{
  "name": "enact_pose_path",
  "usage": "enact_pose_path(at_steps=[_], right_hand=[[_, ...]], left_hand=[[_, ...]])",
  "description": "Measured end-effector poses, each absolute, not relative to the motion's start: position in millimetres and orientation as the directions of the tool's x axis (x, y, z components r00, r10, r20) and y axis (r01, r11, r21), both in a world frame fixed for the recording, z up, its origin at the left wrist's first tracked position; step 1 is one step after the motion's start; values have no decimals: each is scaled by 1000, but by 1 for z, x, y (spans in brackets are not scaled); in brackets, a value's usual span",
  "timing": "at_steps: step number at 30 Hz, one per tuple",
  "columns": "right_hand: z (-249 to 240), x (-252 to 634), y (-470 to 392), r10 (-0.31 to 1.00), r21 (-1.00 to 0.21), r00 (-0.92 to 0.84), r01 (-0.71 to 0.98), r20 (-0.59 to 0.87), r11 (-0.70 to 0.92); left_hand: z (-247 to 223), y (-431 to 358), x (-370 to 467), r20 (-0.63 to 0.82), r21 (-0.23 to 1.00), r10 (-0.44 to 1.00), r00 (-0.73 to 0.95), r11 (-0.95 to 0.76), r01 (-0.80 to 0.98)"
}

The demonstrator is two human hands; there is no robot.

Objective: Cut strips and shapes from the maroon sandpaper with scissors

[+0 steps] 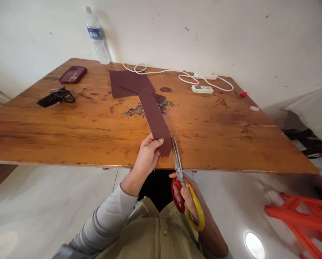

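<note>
My left hand point(149, 151) pinches a long dark maroon strip of paper or card point(156, 120) near its lower end, thumb on top. That end is cut into a fine fringe. My right hand point(188, 196) has its fingers through the red and yellow handles of a pair of scissors point(178, 167). The blades point up and lie at the strip's right edge, close to the fringed end. Behind the strip, a heap of thin clippings point(136, 110) lies on the table. Farther back is a larger maroon sheet point(125, 82), partly covered by the strip's far end.
On the wooden table point(77, 144) stand a plastic bottle point(96, 37) at the back, a maroon phone case point(73, 75) and a black strapped object point(56, 97) on the left. A white cable point(163, 71) and a remote control point(202, 89) lie at the back right. An orange stool point(301, 212) is on the floor.
</note>
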State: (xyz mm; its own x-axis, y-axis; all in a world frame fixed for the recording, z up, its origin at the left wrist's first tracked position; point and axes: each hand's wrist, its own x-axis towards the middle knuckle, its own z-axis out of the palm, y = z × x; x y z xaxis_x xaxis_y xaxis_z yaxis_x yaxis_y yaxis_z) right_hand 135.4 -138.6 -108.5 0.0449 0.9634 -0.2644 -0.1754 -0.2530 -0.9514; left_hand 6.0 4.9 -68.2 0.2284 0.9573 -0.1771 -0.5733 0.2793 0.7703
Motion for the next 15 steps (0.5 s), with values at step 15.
enact_pose_path(at_steps=[15], right_hand=[[-113, 117, -133, 987, -949, 64, -288, -149, -125]], left_hand=[[-69, 5, 8, -133, 786, 967, 217, 236, -572]])
